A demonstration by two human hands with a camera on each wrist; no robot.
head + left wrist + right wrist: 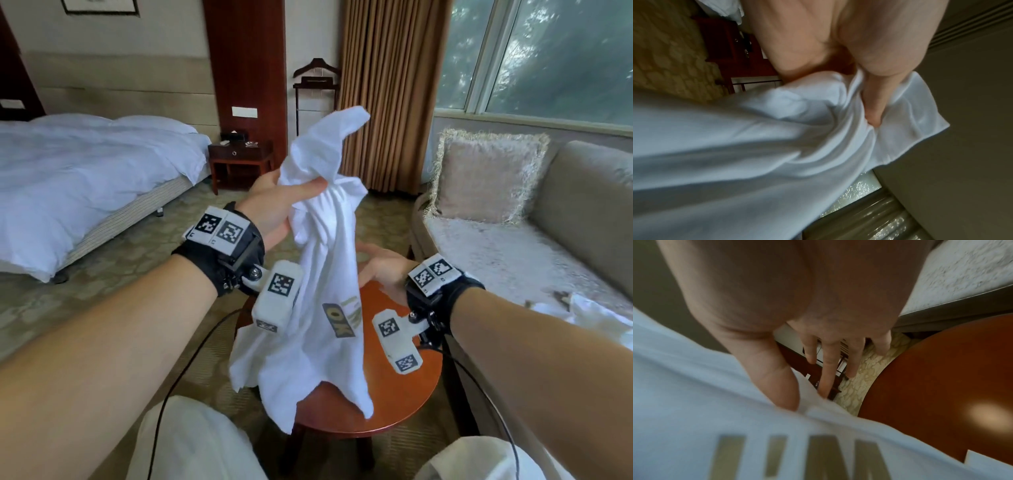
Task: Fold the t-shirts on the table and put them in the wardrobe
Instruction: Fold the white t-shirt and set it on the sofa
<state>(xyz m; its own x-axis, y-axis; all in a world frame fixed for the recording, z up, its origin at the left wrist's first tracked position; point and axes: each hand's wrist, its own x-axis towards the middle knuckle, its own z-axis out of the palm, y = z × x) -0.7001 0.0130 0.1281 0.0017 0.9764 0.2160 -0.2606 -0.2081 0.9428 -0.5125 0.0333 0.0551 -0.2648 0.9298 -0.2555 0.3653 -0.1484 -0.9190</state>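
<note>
One t-shirt [318, 274], left hand [274, 209] gripping it.

I see the bed [85, 171] left, the sofa [548, 240] right, the round table [404, 387] between them, the nightstand [239, 161] behind.

T-shirt [318, 274]: soft matt cloth. Table [394, 387]: glossy polished wood.

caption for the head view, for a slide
Left hand grips a bunched white t-shirt above a round wooden table; right hand reaches beside it.
</note>
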